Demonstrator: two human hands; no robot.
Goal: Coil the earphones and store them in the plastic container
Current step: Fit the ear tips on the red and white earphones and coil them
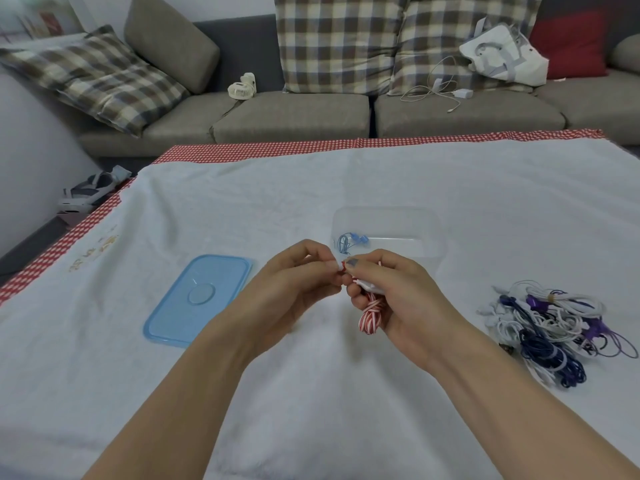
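Head view: our right hand [398,299] curls around a coiled red-and-white striped earphone cord [371,313], while our left hand [294,278] pinches its end. Just beyond them a clear plastic container [429,233] on the white-clothed tabletop [242,202] holds coiled blue earphones [348,241]; its blue lid [197,299] lies left.

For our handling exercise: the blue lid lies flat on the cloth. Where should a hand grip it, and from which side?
Grip the blue lid at its near rim, from the person's side. It lies flat on the white cloth, so only the thin raised edge gives purchase: thumb on top, fingertips worked under. The left hand is nearest but holds the red-and-white earphones.
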